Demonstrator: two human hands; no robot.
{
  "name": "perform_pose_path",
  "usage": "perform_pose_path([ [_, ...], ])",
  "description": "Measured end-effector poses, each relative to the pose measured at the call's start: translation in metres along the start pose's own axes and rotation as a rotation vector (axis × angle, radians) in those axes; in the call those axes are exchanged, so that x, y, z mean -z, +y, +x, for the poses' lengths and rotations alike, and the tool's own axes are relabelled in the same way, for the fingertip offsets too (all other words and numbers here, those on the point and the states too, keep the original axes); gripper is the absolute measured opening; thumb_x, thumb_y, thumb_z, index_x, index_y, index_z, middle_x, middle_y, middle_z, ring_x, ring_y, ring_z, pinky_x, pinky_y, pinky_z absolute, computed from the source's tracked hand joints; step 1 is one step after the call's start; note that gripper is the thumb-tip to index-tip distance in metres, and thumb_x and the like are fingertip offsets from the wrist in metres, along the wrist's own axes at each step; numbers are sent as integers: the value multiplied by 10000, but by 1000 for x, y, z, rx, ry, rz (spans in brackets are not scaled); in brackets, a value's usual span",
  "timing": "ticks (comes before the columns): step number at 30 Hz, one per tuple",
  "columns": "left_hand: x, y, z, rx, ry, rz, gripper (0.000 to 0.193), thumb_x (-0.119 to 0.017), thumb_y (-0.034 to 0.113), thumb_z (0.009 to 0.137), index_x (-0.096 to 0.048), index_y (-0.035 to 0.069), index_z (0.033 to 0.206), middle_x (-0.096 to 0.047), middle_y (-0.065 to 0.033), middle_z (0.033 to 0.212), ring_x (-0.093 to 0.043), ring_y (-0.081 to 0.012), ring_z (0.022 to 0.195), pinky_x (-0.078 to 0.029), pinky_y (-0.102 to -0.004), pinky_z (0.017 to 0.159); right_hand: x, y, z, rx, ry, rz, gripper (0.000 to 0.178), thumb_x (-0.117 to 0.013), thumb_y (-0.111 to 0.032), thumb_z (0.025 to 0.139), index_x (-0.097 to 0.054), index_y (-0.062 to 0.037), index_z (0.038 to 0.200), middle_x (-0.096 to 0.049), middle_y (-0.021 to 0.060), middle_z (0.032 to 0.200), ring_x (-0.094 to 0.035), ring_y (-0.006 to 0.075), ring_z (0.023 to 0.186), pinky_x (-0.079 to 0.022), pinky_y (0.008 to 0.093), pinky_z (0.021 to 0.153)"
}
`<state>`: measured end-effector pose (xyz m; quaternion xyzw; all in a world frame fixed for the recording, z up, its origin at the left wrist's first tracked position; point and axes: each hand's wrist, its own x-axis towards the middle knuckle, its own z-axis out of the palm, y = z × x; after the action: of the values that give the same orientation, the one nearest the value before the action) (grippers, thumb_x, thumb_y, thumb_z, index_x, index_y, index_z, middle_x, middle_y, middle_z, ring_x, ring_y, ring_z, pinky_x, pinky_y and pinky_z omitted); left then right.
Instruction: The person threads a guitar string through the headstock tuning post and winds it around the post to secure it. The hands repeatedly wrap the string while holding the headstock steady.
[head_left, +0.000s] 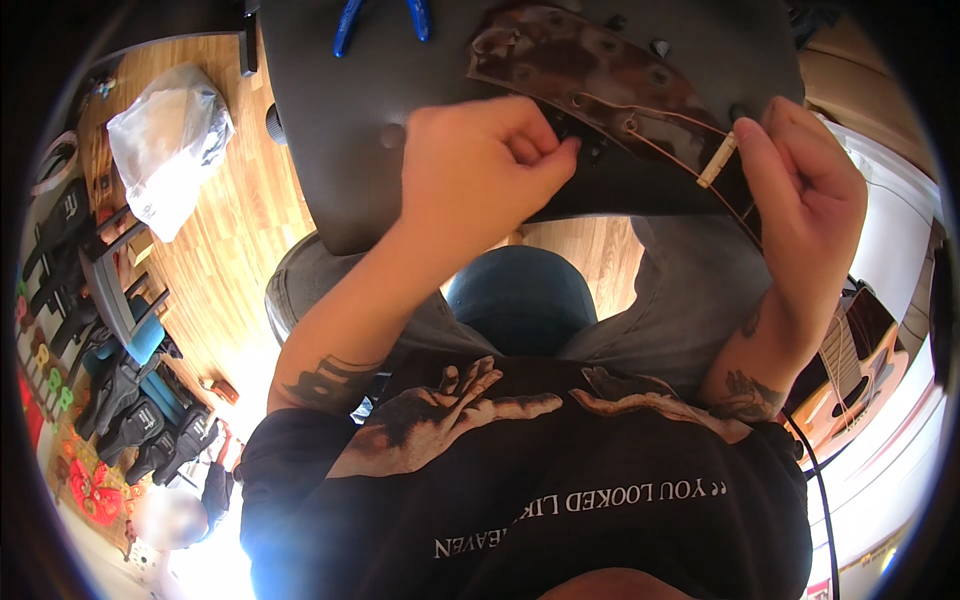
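A glossy brown guitar headstock point(600, 60) lies on the dark padded surface, with a pale nut point(717, 162) at its right end. Two thin copper-coloured guitar strings point(680, 113) run from its posts toward the nut. My left hand point(485, 160) is closed in a pinch at the near edge, by a black tuning peg point(596, 151); the fingers cover most of what they grip. Just right of the nut, my right hand point(805, 175) is closed, thumb and forefinger together on a string. The guitar's neck is largely hidden behind that hand.
Blue-handled pliers point(385, 20) lie at the far edge. Below the padded surface point(340, 150) is a round blue stool point(520, 300) between my legs. Another guitar point(850, 370) is at the right. On the left are a plastic bag point(170, 145), black bags point(150, 430) and a person point(175, 515).
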<state>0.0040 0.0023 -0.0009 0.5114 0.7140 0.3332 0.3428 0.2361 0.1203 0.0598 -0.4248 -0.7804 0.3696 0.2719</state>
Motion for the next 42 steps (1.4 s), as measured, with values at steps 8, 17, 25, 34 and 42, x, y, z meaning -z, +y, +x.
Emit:
perform_pose_path([
  [8, 10, 2, 4, -11, 27, 80, 266, -970, 221, 844, -806, 12, 829, -763, -41, 690, -657, -59, 577, -495, -215, 565, -1, 0, 1, 18, 8, -13, 441, -752, 44, 930, -362, -15, 731, -309, -8, 704, -282, 86, 655, -226, 313, 594],
  [17, -9, -8, -1, -322, 218, 210, 209, -953, 164, 852, -801, 21, 877, -745, -25, 695, -642, -45, 590, -488, -215, 562, 2, 2, 0, -2, 8, 8, 448, -754, 49, 928, -360, -15, 723, -313, -15, 694, -284, 74, 652, -224, 304, 590],
  [25, 15, -1, 8, -20, -71, 20, 187, -911, 161, 908, -848, 16, 1008, -765, -36, 738, -640, -49, 613, -493, -224, 584, 1, 0, 0, 0, 12, 5, 442, -756, 40, 936, -370, -12, 726, -321, -15, 694, -288, 76, 649, -228, 305, 589],
  [34, 10, 2, 4, 47, 28, 17, 224, -955, 148, 840, -838, 0, 960, -761, -29, 703, -647, -38, 593, -505, -202, 583, -3, 2, 0, -9, -1, 22, 439, -759, 34, 937, -377, -9, 725, -319, -16, 695, -286, 77, 648, -225, 306, 590],
  [42, -19, -21, 4, -457, 346, 145, 168, -927, 149, 789, -774, 109, 847, -695, 21, 668, -653, -121, 539, -500, -252, 528, 0, -6, 1, 103, -106, -159, 446, -766, 34, 906, -372, 6, 699, -301, 37, 671, -289, 139, 608, -223, 358, 571],
])
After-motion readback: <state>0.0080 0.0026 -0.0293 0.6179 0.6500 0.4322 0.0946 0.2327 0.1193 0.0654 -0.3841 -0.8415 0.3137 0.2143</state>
